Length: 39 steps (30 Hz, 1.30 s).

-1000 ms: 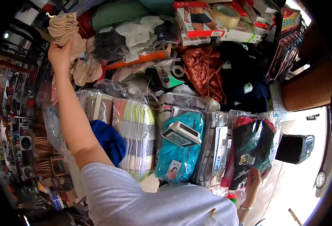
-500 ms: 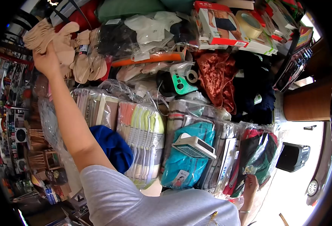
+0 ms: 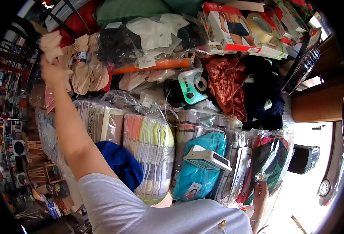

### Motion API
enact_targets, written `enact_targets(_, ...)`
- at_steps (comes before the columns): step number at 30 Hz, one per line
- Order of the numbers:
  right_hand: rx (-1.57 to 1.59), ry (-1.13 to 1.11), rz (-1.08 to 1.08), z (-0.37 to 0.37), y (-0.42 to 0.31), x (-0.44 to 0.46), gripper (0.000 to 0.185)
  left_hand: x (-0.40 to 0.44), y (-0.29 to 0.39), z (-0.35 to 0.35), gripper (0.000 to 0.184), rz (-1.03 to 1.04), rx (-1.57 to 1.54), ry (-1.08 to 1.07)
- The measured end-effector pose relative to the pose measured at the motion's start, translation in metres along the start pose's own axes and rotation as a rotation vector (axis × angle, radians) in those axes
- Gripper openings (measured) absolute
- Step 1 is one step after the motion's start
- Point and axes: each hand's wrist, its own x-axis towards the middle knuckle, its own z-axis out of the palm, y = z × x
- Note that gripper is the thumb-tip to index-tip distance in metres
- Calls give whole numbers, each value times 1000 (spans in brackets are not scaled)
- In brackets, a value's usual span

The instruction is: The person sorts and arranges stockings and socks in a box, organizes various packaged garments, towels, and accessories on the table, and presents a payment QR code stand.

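At the far left my left hand [image 3: 53, 71] is closed around a bundle of beige socks [image 3: 51, 45], which is blurred by motion and stands up above the fingers. Right beside it lie more beige socks [image 3: 82, 76], one bunch with a dark paper band. My right hand [image 3: 261, 191] is low on the right, its fingers curled against the edge of a clear plastic bag of dark green and red clothes [image 3: 267, 160]. Part of those fingers is hard to make out.
Bagged striped towels [image 3: 150, 152], a blue cloth [image 3: 121, 163] and a turquoise pack [image 3: 203, 171] with a white solar-panel device [image 3: 207, 159] lie close in front. Further back are a green-faced device [image 3: 188, 89], rust-coloured velvet [image 3: 226, 85], underwear boxes [image 3: 232, 29] and a tape roll [image 3: 261, 28].
My left hand has shifted slightly right and down, and the sock bundle looks more compact and upright. My right hand stays by the bag. The whole view has shifted a little.
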Motion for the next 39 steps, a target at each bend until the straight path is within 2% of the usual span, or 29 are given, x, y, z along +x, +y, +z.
enact_targets(1, 1, 4, -1, 1, 0, -1, 16, -17, -2, 19, 50, -87, 106, -333)
enact_targets(2, -2, -2, 10, 1, 1, -1, 17, -32, -23, 51, 49, -71, 108, -565)
enact_targets(4, -7, 3, 29, -1, 0, -2, 18, -76, -43, 89, 48, -33, 72, -507)
enact_targets(6, -18, -44, 22, -6, -10, -2, 17, -89, 2, 52, 49, -219, 66, -542)
enact_targets(7, -19, -23, 58, -6, -13, -1, 17, -89, 1, 56, 50, -210, 95, -436)
enact_targets(8, -31, -11, -6, -6, -15, 0, 17, -87, -8, 64, 52, -107, 62, -311)
enact_targets(9, -49, 3, -60, -9, -15, -1, 17, -75, 50, 11, 52, -174, 164, -442)
enact_targets(10, -32, 23, -51, -9, -14, -2, 16, -68, 44, 24, 45, -232, -15, -331)
enact_targets(11, -14, 43, -42, -7, -13, -2, 16, -46, 1, 70, 40, 75, -342, -133)
enact_targets(12, -26, 48, -60, -8, -12, -1, 16, -40, 32, 60, 39, 69, -365, -153)
enact_targets(13, -35, 49, -84, -9, -10, 0, 16, -23, 72, 37, 37, 61, -381, -169)
enact_targets(15, 11, 74, -76, -7, -7, 1, 14, -14, 159, 8, 36, 323, -726, -125)
enact_targets(17, 63, 91, -43, -5, 0, 1, 12, -43, 268, -39, 29, 447, -1152, -342)
enact_targets(19, 99, 125, -20, -5, 1, 2, 11, -94, 368, -102, 24, 681, -1149, -607)
enact_targets(20, 93, 146, -46, -4, 4, 3, 11, -118, 410, -125, 24, 907, -1169, -713)
enact_targets(21, 89, 167, -71, -3, 7, 2, 10, -144, 447, -138, 25, 1124, -1183, -710)
enact_targets(23, 145, 208, -28, 0, 8, 1, 10, -199, 512, -145, 26, 1440, -1191, -939)
enact_targets(24, 130, 223, -45, 0, 11, 1, 10, -228, 539, -145, 27, 1584, -1133, -965)
enact_targets(26, 108, 260, -46, 2, 15, -2, 10, -295, 588, -131, 46, 1725, -1110, -1091)
enact_targets(28, 137, 329, -65, 5, 16, -3, 11, -352, 627, -131, 68, 1901, -857, -972)
enact_targets(31, 169, 386, -77, 8, 23, -3, 12, -426, 662, -126, 87, 1863, -683, -1008)
enact_targets(33, 192, 409, -74, 12, 25, -2, 13, -460, 666, -122, 75, 1922, -535, -951)
enact_targets(35, 219, 427, -68, 14, 29, -2, 14, -484, 668, -114, 56, 1905, -578, -908)
enact_targets(36, 224, 425, -70, 13, 31, -2, 15, -488, 667, -110, 43, 1834, -700, -857)
enact_targets(37, 231, 430, -68, 13, 32, -1, 15, -490, 670, -104, 43, 1842, -694, -854)
enact_targets(39, 254, 430, -70, 13, 33, -1, 16, -462, 677, -112, 40, 1520, -880, -1075)
